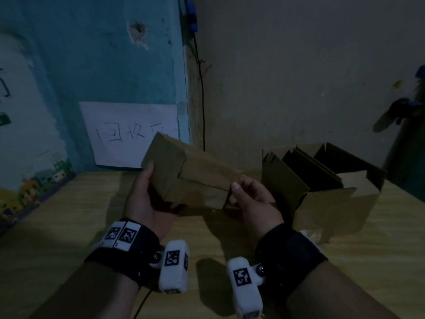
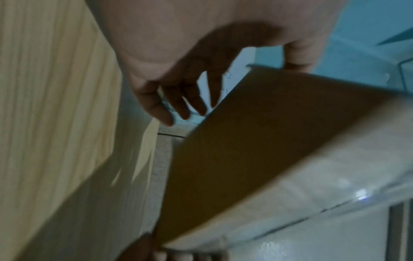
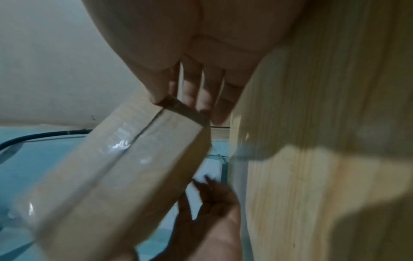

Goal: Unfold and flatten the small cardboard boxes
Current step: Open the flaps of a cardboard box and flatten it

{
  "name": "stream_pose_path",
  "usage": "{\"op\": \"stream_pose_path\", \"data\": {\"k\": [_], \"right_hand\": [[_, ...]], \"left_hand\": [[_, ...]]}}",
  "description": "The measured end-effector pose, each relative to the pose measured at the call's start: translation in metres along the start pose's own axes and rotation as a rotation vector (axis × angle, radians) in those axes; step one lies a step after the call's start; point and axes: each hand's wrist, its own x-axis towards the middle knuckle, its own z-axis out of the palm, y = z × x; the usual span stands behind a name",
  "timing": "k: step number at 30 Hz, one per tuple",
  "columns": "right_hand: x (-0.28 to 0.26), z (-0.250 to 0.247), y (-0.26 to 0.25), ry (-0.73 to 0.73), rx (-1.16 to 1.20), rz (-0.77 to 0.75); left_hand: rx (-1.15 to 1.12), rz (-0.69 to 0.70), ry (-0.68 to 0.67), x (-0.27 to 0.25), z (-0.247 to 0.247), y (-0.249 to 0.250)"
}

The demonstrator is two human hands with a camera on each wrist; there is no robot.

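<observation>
A small brown cardboard box [image 1: 190, 176] is held tilted above the wooden table [image 1: 69, 226], its left end higher. Its low corner sits in the palm of my left hand [image 1: 147, 194], whose thumb lies against the left end. In the left wrist view that hand [image 2: 178, 70] has straight, spread fingers clear of the box [image 2: 257, 141]. My right hand [image 1: 239, 192] pinches the box's right end between thumb and fingers. The right wrist view shows this hand [image 3: 190, 88] gripping a corner of the box [image 3: 111, 176], and shiny clear tape [image 3: 125, 141] runs along a seam.
A bigger open carton [image 1: 322, 203] stands at the right on the table, with flat cardboard sheets [image 1: 310, 166] upright inside it. A white handwritten sign [image 1: 124, 134] hangs on the blue wall behind. A black cable [image 1: 202, 100] runs down the wall corner.
</observation>
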Motion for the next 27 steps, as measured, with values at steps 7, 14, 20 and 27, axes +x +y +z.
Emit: {"op": "stream_pose_path", "data": {"k": [7,14,20,27], "right_hand": [[0.002,0.002,0.006,-0.042,-0.090,0.052],[-0.014,0.000,-0.013,-0.158,0.019,-0.090],[-0.025,0.003,-0.016,-0.276,-0.004,-0.114],[-0.023,0.002,-0.013,-0.245,-0.011,-0.190]], "left_hand": [[-0.003,0.023,-0.185,-0.008,0.007,-0.007],[0.245,0.361,-0.030,-0.002,0.002,-0.006],[0.338,0.400,-0.085,-0.001,0.002,-0.009],[0.270,0.339,-0.133,0.001,0.002,-0.006]]}}
